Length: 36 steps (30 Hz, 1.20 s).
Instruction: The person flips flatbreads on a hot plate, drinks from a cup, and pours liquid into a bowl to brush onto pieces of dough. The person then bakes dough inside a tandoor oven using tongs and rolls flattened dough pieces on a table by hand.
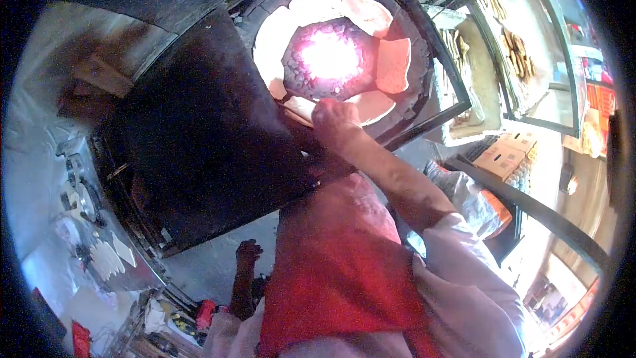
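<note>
My right hand reaches over the near edge of a round oven, its fingers curled together beside a piece of flatbread. What the fingers hold, if anything, is hidden. More flatbreads, one at the right and one at the upper right, line the inner wall around glowing coals. Low beside the red apron, my left hand hangs with slightly bent fingers apart and nothing visible in it.
A large dark panel lies left of the oven. Flat dough pieces rest on a surface at the lower left. Glass-sided cases with bread stand at the right, above a cardboard box and a plastic bag.
</note>
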Available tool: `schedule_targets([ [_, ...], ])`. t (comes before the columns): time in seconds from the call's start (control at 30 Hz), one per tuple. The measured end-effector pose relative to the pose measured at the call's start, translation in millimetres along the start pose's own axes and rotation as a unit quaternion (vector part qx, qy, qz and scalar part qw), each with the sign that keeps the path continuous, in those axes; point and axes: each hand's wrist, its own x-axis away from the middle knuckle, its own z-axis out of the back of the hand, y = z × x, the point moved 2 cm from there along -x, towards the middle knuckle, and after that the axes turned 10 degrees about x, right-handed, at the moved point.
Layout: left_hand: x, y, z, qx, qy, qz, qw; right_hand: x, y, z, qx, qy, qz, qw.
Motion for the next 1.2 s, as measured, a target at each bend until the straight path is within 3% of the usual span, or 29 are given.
schedule_targets([
  [0.1, 6, -14, 13, -0.011, 0.017, -0.047, 0.999, -25, -9, 19, -0.056, -0.079, -0.006, 0.995],
  [0.2, -14, -32, 32, 0.004, 0.027, -0.067, 0.997, -32, -19, 3, -0.032, -0.027, -0.012, 0.999],
  [0.27, -22, -17, 44, -0.049, 0.052, -0.309, 0.948, -30, -23, -3, -0.004, 0.017, -0.01, 1.0],
  [0.33, -20, 20, 54, 0.093, 0.074, -0.366, 0.923, -27, -23, -10, -0.02, -0.044, -0.026, 0.998],
  [0.4, -27, 65, 76, 0.041, 0.177, -0.409, 0.894, -1, -25, 15, 0.03, -0.021, -0.017, 0.999],
  [0.47, -59, 93, 130, -0.045, 0.194, -0.519, 0.831, 0, -26, 22, 0.041, -0.054, 0.009, 0.998],
  [0.53, -70, 157, 148, -0.15, 0.32, -0.516, 0.781, -3, -26, 20, 0.056, -0.056, -0.008, 0.997],
  [0.6, -95, 200, 181, -0.23, 0.345, -0.516, 0.75, 2, -20, 11, 0.069, -0.059, -0.027, 0.995],
  [0.67, -104, 239, 206, -0.264, 0.392, -0.424, 0.773, 33, 5, -6, 0.163, -0.023, 0.008, 0.986],
  [0.73, -122, 267, 224, -0.281, 0.398, -0.357, 0.797, 99, 18, 17, 0.01, 0.087, -0.092, 0.992],
  [0.8, -138, 286, 233, -0.264, 0.382, -0.326, 0.824, 171, 32, -2, -0.104, 0.224, -0.126, 0.961],
  [0.83, -141, 291, 233, -0.254, 0.371, -0.321, 0.834, 204, 40, -53, -0.061, 0.208, -0.127, 0.968],
  [0.87, -144, 295, 232, -0.24, 0.361, -0.318, 0.843, 245, 46, -101, -0.048, 0.128, -0.14, 0.981],
  [0.9, -144, 300, 226, -0.222, 0.348, -0.323, 0.852, 297, 49, -162, -0.181, 0.001, -0.235, 0.955],
  [0.93, -141, 300, 218, -0.199, 0.331, -0.326, 0.863, 334, 37, -176, -0.189, 0.022, -0.266, 0.945],
  [0.97, -137, 300, 209, -0.17, 0.317, -0.327, 0.874, 365, 26, -199, -0.246, -0.056, -0.355, 0.9],
  [1.07, -112, 300, 169, -0.076, 0.258, -0.31, 0.912, 424, -9, -238, -0.317, -0.091, -0.483, 0.811],
  [1.17, -82, 309, 118, 0.0, 0.198, -0.295, 0.935, 441, -24, -283, -0.405, -0.247, -0.512, 0.716],
  [1.2, -73, 312, 100, 0.017, 0.182, -0.29, 0.939, 451, -29, -318, -0.415, -0.249, -0.507, 0.713],
])
